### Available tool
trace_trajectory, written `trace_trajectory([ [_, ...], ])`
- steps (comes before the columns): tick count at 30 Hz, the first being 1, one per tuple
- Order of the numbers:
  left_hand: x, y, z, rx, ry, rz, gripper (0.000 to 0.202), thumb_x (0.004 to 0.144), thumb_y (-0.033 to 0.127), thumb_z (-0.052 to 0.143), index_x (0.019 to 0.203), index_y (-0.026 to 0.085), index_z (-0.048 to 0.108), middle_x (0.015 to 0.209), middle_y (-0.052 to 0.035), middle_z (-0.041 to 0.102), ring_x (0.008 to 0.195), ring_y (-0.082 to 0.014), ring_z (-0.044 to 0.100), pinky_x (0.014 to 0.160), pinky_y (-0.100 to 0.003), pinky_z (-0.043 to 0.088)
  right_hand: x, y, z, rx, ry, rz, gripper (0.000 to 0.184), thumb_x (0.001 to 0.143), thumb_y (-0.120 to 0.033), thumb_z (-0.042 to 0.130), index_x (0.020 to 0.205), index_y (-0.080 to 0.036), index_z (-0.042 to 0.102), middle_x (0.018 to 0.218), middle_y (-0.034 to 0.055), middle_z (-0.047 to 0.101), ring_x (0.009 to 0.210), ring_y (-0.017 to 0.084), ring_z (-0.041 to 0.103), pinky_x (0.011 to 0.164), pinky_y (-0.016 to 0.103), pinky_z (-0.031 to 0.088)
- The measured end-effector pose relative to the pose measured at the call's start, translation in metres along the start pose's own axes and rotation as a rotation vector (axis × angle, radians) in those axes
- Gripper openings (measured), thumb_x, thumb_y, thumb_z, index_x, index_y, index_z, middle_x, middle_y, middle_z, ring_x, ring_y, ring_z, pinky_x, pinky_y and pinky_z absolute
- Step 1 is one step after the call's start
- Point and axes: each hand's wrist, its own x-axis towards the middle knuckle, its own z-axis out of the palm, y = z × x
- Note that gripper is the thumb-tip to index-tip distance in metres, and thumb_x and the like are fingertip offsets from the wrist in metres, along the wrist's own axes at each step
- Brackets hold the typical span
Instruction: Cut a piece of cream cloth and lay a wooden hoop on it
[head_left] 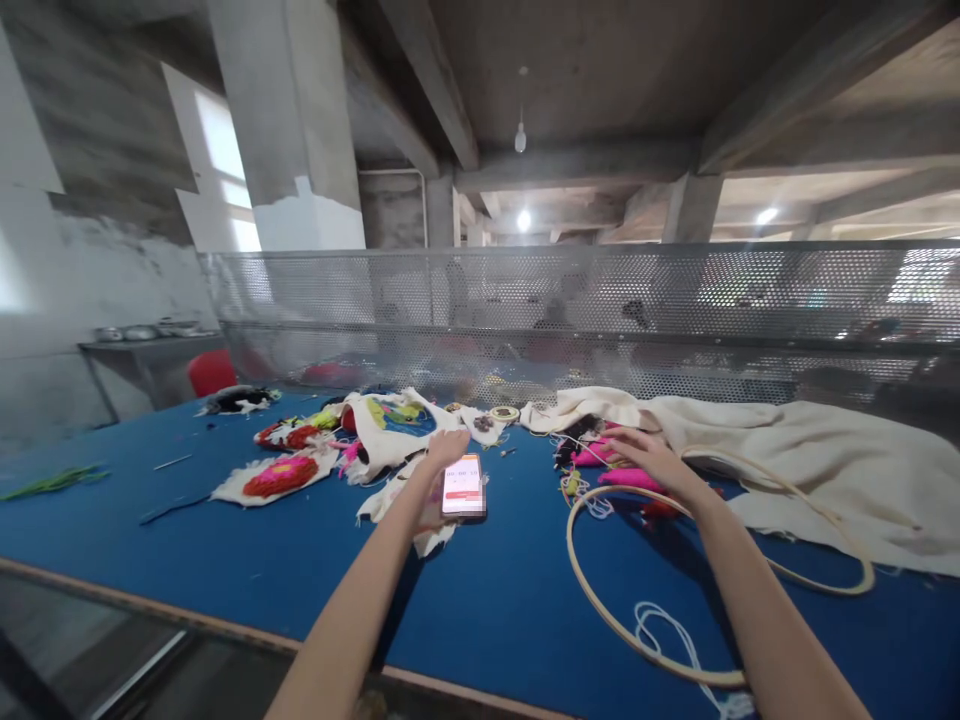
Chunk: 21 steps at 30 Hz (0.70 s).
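My left hand [448,450] is at the upper left edge of a lit phone [463,488] lying on the blue table. Its fingers point away from me and are mostly hidden, so whether it grips anything does not show. White cloth scraps [390,500] lie beneath and beside that forearm. My right hand [646,458] hovers over or touches bright pink yarn [630,478], its fingers stretched and apart. Around that arm lie two large thin wooden hoops, a near embroidery hoop [600,605] and a farther hoop [825,515].
Cream fabric [817,450] is heaped along the right back. Tufted red-and-pink pieces [279,476] lie at left, with green strands [56,482] beyond. A white cord [675,635] trails near the front edge. A perforated metal screen [525,290] borders the table's far side.
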Motion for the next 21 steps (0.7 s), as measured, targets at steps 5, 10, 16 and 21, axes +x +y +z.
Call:
trace_trajectory([
  [5, -0.022, 0.029, 0.001, -0.046, 0.076, 0.007, 0.031, 0.088, 0.036, 0.051, 0.111, 0.017, 0.058, 0.117, -0.0077, 0.058, 0.108, -0.0219, 0.053, 0.094, -0.043, 0.041, -0.037, 0.018, -0.062, -0.283, -0.001, 0.15, 0.036, 0.068, -0.054, 0.059, 0.072, -0.018, 0.057, 0.07, 0.0041, 0.064, 0.067, 0.019, 0.062, 0.055, 0.026, 0.045],
  [10, -0.041, 0.032, 0.0, -0.069, 0.225, -0.07, 0.031, 0.084, 0.022, 0.043, 0.105, 0.015, 0.064, 0.107, -0.0104, 0.065, 0.105, -0.0238, 0.054, 0.094, -0.034, 0.037, -0.079, 0.063, -0.085, -0.613, 0.029, 0.548, 0.032, 0.072, -0.048, 0.059, 0.067, -0.019, 0.046, 0.051, 0.0017, 0.057, 0.043, 0.015, 0.053, 0.042, 0.024, 0.032],
  [16, -0.043, 0.031, -0.008, -0.098, 0.343, -0.03, 0.033, 0.082, 0.019, 0.038, 0.099, 0.011, 0.066, 0.094, -0.014, 0.066, 0.095, -0.0263, 0.057, 0.084, -0.035, 0.041, -0.093, 0.071, -0.057, -0.772, 0.015, 0.458, 0.013, 0.079, -0.03, 0.054, 0.078, -0.017, 0.054, 0.084, 0.0102, 0.066, 0.077, 0.022, 0.062, 0.062, 0.027, 0.038],
  [21, -0.048, 0.055, -0.004, -0.145, 0.379, 0.154, 0.028, 0.083, 0.019, 0.04, 0.098, 0.014, 0.063, 0.096, -0.0103, 0.064, 0.097, -0.024, 0.054, 0.088, -0.035, 0.041, -0.097, 0.062, -0.043, -0.706, 0.04, 0.391, 0.013, 0.082, -0.022, 0.045, 0.08, -0.016, 0.056, 0.078, 0.0079, 0.065, 0.073, 0.018, 0.06, 0.064, 0.026, 0.037],
])
